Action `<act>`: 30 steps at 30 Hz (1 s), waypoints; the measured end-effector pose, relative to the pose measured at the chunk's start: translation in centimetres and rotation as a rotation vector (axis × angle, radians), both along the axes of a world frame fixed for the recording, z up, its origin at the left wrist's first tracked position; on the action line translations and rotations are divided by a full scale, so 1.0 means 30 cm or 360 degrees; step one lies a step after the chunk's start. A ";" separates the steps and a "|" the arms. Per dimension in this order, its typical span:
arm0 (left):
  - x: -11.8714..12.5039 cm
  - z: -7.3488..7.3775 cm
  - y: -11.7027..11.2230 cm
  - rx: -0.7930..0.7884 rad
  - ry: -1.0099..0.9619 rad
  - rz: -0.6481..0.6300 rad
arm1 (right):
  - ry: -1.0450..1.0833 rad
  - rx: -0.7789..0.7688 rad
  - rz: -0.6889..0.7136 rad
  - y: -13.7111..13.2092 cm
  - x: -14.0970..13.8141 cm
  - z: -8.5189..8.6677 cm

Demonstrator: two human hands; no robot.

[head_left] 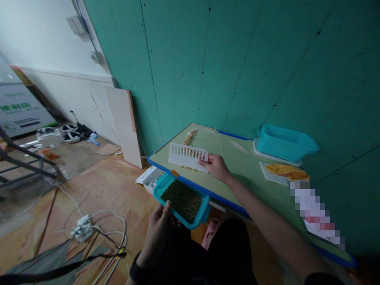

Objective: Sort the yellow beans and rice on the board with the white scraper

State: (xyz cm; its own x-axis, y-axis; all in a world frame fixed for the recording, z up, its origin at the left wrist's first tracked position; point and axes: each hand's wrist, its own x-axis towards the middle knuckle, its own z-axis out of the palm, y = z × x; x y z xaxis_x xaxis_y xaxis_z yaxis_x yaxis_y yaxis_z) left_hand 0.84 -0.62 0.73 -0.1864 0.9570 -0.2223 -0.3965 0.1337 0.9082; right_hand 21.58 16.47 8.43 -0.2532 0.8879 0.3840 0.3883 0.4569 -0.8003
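My left hand (160, 223) grips the near rim of a teal plastic container (157, 189) below the table's front edge. Dark green beans (176, 198) fill much of it, with tan beans (193, 206) at its right end. Over the table, my right hand (216, 167) pinches the right end of a white slotted plastic strip (182, 159). Yellowish kernels show through its slots and just in front of it. Behind the strip lies a small pile of kernels (190, 136) on the green tabletop (237, 174).
A blue bin (286, 140) stands on a white lid at the table's back right. Nearer lies a yellow item (286, 172) on a white tray, beside a blurred-out package (314, 213). Whitish grains (239, 146) lie near the wall. Cables and a power strip (83, 227) lie on the floor at left.
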 end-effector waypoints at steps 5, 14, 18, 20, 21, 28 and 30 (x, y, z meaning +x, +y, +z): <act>0.005 0.008 0.000 -0.0001 -0.0040 0.0016 | -0.0039 0.0034 -0.0016 -0.035 0.031 0.017; 0.008 -0.033 0.002 0.0024 -0.0145 0.0016 | -0.0148 0.0019 -0.0204 -0.130 0.145 0.021; 0.013 -0.021 0.002 0.0024 -0.0146 0.0026 | -0.0202 0.0034 -0.0278 -0.200 0.201 0.031; 0.014 -0.017 0.002 0.0031 -0.0156 0.0023 | -0.0227 0.0060 -0.0308 -0.235 0.228 0.031; 0.014 -0.018 0.002 0.0033 -0.0159 0.0016 | -0.0242 0.0068 -0.0326 -0.251 0.241 0.029; 0.012 -0.036 0.005 0.0071 -0.0163 0.0016 | -0.0294 0.0100 -0.0360 -0.363 0.263 0.010; 0.011 -0.034 0.006 0.0075 -0.0152 0.0019 | -0.0339 0.0114 -0.0322 -0.401 0.244 0.011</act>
